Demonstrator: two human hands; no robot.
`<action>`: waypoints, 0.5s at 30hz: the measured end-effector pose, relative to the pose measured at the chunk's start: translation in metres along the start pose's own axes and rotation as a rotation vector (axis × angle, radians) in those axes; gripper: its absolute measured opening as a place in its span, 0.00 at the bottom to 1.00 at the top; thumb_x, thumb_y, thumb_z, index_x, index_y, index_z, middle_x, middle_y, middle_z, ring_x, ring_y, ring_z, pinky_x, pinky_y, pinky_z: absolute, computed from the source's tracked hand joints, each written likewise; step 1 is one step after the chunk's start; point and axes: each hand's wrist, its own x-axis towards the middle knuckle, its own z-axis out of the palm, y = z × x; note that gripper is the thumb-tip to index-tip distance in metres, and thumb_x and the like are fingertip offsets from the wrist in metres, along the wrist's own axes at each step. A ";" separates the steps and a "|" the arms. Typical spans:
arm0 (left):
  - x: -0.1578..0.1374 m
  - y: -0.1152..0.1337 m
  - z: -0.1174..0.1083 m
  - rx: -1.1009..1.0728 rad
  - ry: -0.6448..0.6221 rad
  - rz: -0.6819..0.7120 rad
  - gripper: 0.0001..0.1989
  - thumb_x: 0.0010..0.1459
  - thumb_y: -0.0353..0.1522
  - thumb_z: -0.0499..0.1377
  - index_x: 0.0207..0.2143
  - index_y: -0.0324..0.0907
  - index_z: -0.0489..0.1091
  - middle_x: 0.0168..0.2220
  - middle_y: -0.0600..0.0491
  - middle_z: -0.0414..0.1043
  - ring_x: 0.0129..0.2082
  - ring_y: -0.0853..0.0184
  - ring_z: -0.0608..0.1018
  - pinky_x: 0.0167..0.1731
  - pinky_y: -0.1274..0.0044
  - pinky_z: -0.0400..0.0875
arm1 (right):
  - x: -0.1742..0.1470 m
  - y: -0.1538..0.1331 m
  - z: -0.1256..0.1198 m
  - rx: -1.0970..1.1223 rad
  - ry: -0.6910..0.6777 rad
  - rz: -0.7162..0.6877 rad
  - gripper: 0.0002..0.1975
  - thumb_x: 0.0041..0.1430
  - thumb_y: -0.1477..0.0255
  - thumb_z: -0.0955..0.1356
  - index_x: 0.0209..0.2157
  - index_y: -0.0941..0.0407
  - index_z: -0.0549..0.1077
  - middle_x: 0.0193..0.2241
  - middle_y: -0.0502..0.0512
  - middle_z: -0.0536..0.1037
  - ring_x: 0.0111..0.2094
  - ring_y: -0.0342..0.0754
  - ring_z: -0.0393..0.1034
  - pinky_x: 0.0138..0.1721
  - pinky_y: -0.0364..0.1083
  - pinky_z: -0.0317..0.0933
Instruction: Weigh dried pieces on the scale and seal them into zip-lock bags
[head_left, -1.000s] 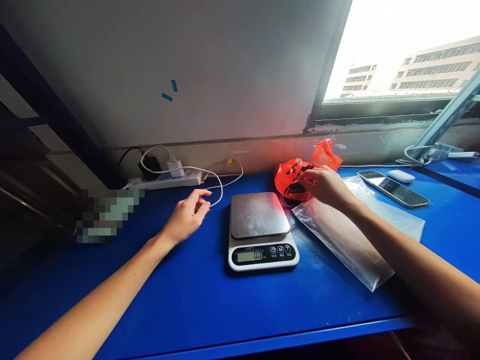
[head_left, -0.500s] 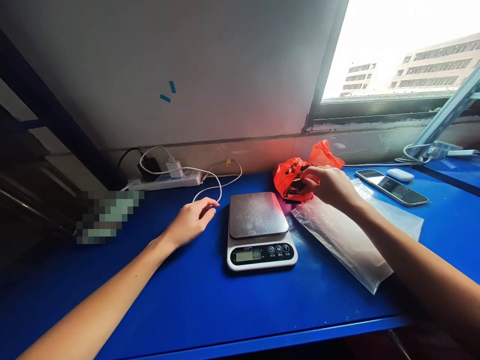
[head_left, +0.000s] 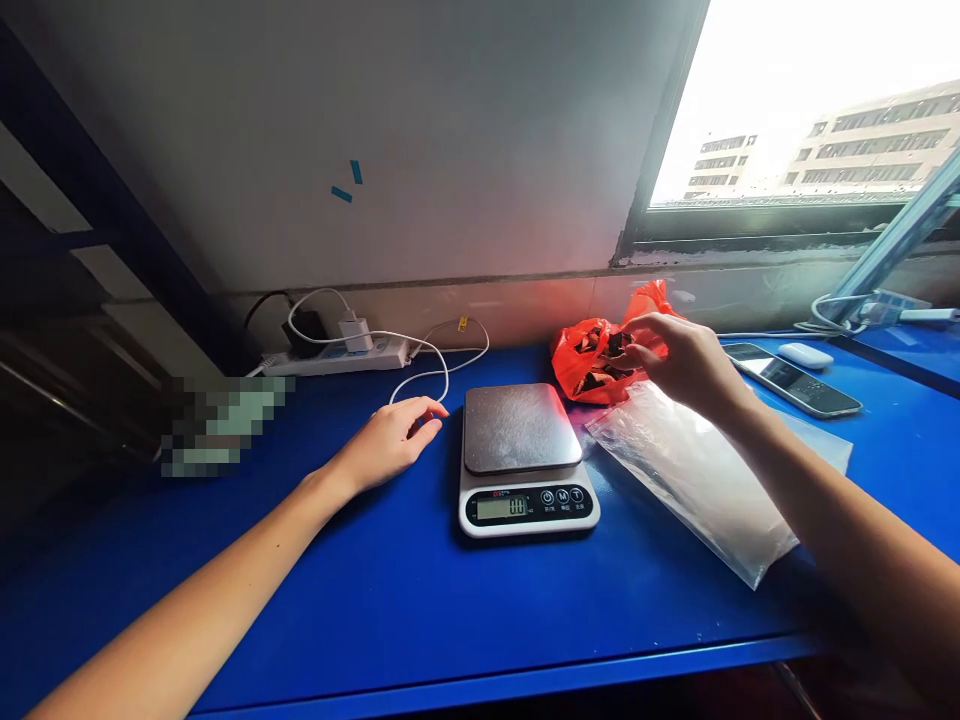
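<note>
My left hand [head_left: 390, 440] rests on the blue tabletop [head_left: 390, 600], left of the scale. Its fingers are loosely curved with the thumb apart, and nothing is in them. A white digital kitchen scale [head_left: 523, 430] with a bare steel plate reads 0.0. Behind it to the right sits an open red plastic bag [head_left: 574, 365] with several dark brown pieces [head_left: 596, 378] inside. My right hand [head_left: 682, 360] hovers at the bag's right side, thumb and index finger apart. A dark piece shows in the gap between them, seemingly in the bag behind.
A clear zip bag [head_left: 697, 480] lies flat under my right forearm. Farther right are a phone [head_left: 799, 380] and a white earbud case [head_left: 805, 356]. A power strip [head_left: 337, 355] with a charger [head_left: 355, 335] and white cable [head_left: 427, 345] runs along the wall.
My right hand has drawn up and to the right from the red bag's mouth, and its fingers have spread. My left hand stays by the scale. The view has shifted slightly.
</note>
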 end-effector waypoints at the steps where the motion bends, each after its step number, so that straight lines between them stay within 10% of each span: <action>1: 0.000 0.000 0.000 0.001 0.001 0.002 0.15 0.61 0.40 0.51 0.40 0.42 0.73 0.37 0.51 0.77 0.30 0.65 0.75 0.31 0.75 0.67 | -0.001 -0.001 -0.006 0.011 -0.023 -0.037 0.11 0.60 0.69 0.66 0.42 0.58 0.75 0.40 0.61 0.79 0.37 0.50 0.73 0.41 0.47 0.62; 8: 0.001 -0.001 0.001 0.003 -0.009 -0.014 0.16 0.61 0.41 0.51 0.42 0.42 0.73 0.37 0.52 0.77 0.30 0.66 0.74 0.31 0.75 0.66 | -0.024 -0.026 -0.036 0.187 -0.233 -0.399 0.09 0.62 0.70 0.65 0.39 0.56 0.77 0.37 0.56 0.79 0.36 0.44 0.73 0.37 0.45 0.66; 15: 0.001 0.000 0.002 0.003 -0.011 -0.008 0.16 0.61 0.40 0.50 0.41 0.42 0.73 0.37 0.52 0.77 0.32 0.65 0.75 0.37 0.74 0.69 | -0.044 -0.073 0.024 0.392 -0.055 -0.421 0.06 0.59 0.78 0.66 0.37 0.56 0.74 0.35 0.54 0.76 0.33 0.43 0.72 0.34 0.43 0.65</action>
